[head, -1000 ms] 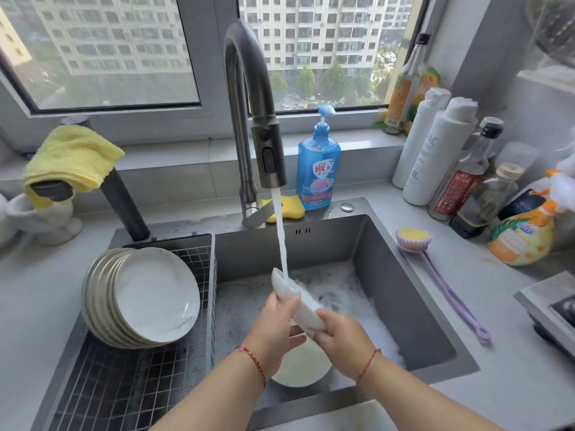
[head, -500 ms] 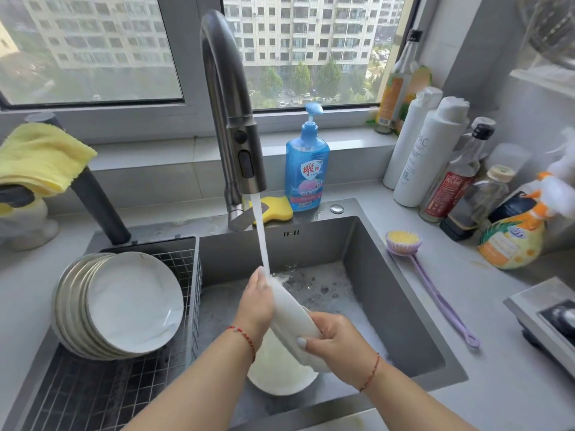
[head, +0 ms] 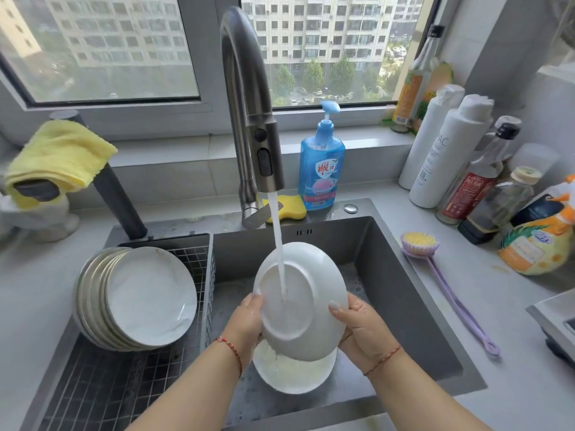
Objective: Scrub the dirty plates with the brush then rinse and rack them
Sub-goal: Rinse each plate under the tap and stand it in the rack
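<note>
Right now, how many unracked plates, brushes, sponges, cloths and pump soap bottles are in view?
Unracked plates: 2, the held plate and the basin plate
Brush: 1
Sponge: 1
Cloth: 1
Pump soap bottle: 1
Total: 6

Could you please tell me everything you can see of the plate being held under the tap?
The plate is plain white, glossy, ceramic-looking, with a round foot ring. It is tilted, underside toward the camera, above the sink. The left hand and right hand grip its opposite edges. The water stream strikes its base. Another white plate lies below.
</note>
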Tool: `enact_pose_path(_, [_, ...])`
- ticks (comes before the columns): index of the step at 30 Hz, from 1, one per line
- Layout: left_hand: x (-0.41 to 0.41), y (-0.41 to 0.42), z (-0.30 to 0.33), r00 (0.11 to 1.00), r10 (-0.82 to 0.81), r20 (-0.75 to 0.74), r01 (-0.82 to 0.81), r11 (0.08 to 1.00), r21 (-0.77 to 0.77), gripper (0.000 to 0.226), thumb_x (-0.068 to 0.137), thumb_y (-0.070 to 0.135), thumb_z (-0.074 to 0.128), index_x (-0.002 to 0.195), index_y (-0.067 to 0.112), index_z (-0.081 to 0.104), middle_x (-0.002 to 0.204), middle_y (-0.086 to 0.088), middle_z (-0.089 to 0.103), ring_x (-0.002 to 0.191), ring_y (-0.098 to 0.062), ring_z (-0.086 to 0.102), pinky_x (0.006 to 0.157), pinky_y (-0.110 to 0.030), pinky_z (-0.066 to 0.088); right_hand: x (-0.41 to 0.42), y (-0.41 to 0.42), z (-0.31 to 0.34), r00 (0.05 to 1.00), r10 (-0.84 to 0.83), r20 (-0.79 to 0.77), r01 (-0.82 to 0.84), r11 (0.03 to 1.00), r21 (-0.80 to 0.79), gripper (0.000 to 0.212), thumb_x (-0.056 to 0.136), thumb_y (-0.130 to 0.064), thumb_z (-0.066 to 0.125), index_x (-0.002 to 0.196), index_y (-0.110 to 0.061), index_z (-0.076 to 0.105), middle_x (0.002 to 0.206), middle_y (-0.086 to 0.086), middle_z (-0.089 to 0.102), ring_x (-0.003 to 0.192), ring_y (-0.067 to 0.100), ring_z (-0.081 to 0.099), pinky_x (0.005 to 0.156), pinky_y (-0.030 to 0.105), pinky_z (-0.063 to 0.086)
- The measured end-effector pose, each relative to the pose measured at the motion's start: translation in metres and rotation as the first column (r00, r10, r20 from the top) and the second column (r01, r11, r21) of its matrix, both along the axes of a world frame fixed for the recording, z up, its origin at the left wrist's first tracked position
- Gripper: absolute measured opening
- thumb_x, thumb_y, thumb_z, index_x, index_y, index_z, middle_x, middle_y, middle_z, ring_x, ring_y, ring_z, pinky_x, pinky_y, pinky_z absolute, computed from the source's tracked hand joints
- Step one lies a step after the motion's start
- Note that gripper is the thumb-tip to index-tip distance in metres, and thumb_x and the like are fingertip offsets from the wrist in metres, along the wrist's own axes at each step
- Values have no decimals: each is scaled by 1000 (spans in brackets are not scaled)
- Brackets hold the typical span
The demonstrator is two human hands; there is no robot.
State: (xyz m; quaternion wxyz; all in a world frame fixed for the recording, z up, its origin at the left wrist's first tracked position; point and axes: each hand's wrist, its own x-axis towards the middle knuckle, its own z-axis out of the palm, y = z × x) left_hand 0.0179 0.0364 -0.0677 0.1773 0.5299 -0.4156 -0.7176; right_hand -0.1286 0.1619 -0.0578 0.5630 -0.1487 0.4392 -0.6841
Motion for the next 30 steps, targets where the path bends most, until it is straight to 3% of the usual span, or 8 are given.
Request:
enact_pose_path(2, [7, 1, -4, 1000, 19, 8, -19, 997, 72, 34, 106, 30, 41, 130, 11, 54, 122, -22, 63, 79, -18, 59, 61, -29, 51, 2, -3, -5, 991, -70, 112, 70, 998, 8, 55, 60, -19, 85, 109, -4, 66, 103, 19, 70, 88, 32, 69, 73, 45, 59])
enact_pose_path(7, [22, 1, -8, 975, 187, -119, -153, 956, 250, 29, 99, 28, 56, 117, 7, 66, 108, -12, 74, 97, -27, 68, 63, -37, 58, 7, -12, -20, 904, -245, 351, 212, 969, 128, 24, 69, -9, 68, 91, -5, 77, 103, 18, 71, 85, 31, 71, 68, 50, 59])
enact_pose_path(11, [27, 3, 5, 900, 312, -304, -177, 899, 400, 27, 99, 24, 54, 117, 6, 63, 108, -17, 73, 100, -32, 67, 67, -45, 62, 12, -17, -35, 808, -297, 509, 264, 955, 139, 82, 14, -4, 96, 93, 4, 73, 108, 22, 69, 86, 35, 70, 64, 56, 57])
enact_pose_path(17, [23, 9, 24, 857, 330, -395, -155, 898, 413, 26, 96, 20, 57, 117, 4, 62, 103, -21, 73, 98, -35, 66, 71, -49, 54, 27, -24, -39, 741, -334, 583, 276, 942, 190, 108, 11, -1, 95, 114, -2, 62, 111, 23, 67, 98, 43, 63, 63, 62, 54])
enact_pose_path(20, [20, 9, 25, 857, 367, -361, -227, 899, 374, 30, 94, 15, 61, 121, 0, 60, 107, -22, 71, 92, -34, 68, 57, -43, 60, 41, -30, -33, 712, -402, 575, 271, 914, 302, 82, 49, -11, 93, 123, -6, 58, 105, 23, 68, 90, 43, 66, 56, 58, 55])
enact_pose_path(22, [18, 10, 24, 853, 393, -344, -274, 897, 346, 34, 94, 14, 61, 123, -2, 58, 106, -22, 70, 90, -33, 68, 54, -40, 60, 48, -36, -30, 673, -464, 576, 304, 883, 356, 42, 92, -28, 59, 128, -7, 55, 95, 22, 70, 75, 41, 69, 52, 53, 56])
enact_pose_path(26, [16, 14, 23, 831, 446, -332, -350, 884, 311, 35, 95, 11, 60, 127, -3, 55, 106, -21, 69, 88, -32, 67, 64, -43, 59, 62, -40, -27, 687, -430, 586, 316, 903, 292, 30, 99, -26, 46, 106, -2, 61, 80, 21, 72, 63, 34, 71, 50, 46, 57])
enact_pose_path(30, [17, 14, 24, 832, 442, -336, -346, 886, 308, 37, 95, 11, 60, 129, -2, 54, 108, -21, 68, 91, -32, 66, 68, -47, 56, 68, -35, -17, 715, -403, 572, 311, 915, 256, 19, 96, -16, 49, 101, -1, 62, 83, 20, 72, 83, 33, 66, 56, 43, 58])
